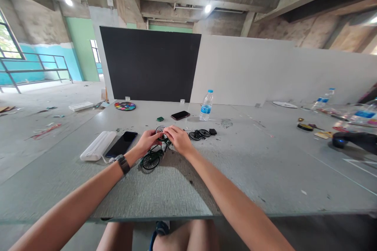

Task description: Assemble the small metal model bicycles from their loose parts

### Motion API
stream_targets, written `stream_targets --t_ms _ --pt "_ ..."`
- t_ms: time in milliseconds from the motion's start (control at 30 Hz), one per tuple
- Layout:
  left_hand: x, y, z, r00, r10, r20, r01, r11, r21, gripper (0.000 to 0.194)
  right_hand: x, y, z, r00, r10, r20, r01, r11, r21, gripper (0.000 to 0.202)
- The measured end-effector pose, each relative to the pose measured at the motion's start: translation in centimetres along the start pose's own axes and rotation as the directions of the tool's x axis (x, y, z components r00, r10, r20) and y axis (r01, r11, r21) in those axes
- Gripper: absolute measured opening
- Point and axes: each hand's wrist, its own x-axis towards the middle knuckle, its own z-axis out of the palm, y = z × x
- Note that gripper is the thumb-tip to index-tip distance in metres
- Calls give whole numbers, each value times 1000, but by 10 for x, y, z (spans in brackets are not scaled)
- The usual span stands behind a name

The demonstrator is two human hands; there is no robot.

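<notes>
Head view: left hand (149, 142) holds model bicycle (155, 155); right hand (179, 140) too.

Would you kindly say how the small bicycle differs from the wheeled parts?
The left hand and right hand hold the small bicycle; the wheeled parts lie untouched on the table. The small bicycle's wheels sit apart; those of the wheeled parts sit close together. Both have dark wheels.

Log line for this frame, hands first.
left hand: holding model bicycle | right hand: at far wheel | other wheels: on table | bottle: upright

Left hand (148, 141) and right hand (178, 139) hold 1 miniature bicycle (158, 152)
</notes>
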Motion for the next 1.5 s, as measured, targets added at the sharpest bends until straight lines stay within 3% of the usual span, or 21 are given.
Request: stream_targets --t_ms 500,733,867,1100,1367,1500 --pt "1 -6 -3 999 42 -16 -42 999 4 41 1 3 -3 997 -79 8 79 997 15 26" --pt "7 -7 -3 997 -1 -78 -7 995 -102 45 -1 8 -1 989 -136 58 143 978 -149 32" --pt "9 -8 -5 994 37 -101 -48 992 -113 40 -1 5 0 988 -140 61 149 973 -177 37" --pt "11 -11 -5 962 221 -160 -200 970 139 29 3 -11 2 997 -36 -69 34 999 -35 31" --pt "3 -3 5 905 350 -240 -233 883 408 22 6 -16 5 970 108 -219 -77 986 148 22" --pt "-5 6 10 869 426 -251 -226 794 564 23 7 -17 4 956 156 -249 -113 978 178 17"
